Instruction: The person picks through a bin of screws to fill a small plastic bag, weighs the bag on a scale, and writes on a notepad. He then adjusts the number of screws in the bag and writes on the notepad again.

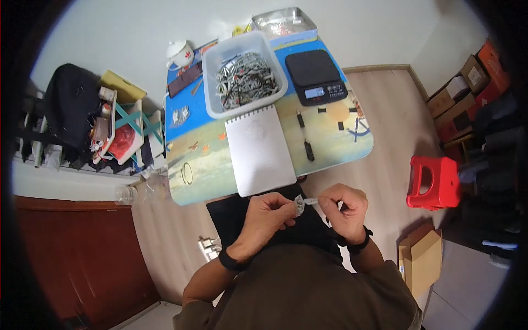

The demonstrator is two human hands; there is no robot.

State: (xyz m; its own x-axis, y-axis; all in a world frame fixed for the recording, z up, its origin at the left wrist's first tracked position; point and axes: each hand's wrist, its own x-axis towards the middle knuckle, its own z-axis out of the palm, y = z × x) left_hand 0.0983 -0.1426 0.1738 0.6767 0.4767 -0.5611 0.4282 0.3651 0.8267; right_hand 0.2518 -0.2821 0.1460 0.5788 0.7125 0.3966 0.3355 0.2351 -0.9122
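Observation:
Above my lap, just off the near table edge, both hands meet at a small clear plastic packet. My left hand [267,214] pinches the packet [299,205] between thumb and fingertips; its contents are too small to name. A short white strip [312,201] runs from the packet to my right hand [346,210], whose thumb and forefinger close on its end. Closest to both hands is a spiral notepad [260,154] with a blank-looking page, reaching over the table's near edge.
A white tub [211,91] full of small grey strips stands on the table [209,181]. Right of it sit a black digital scale [314,74] and a pen [308,149]. A lidded mug [179,54], a phone [185,80] and a metal tin [286,25] lie farther back. A red stool [434,182] stands right.

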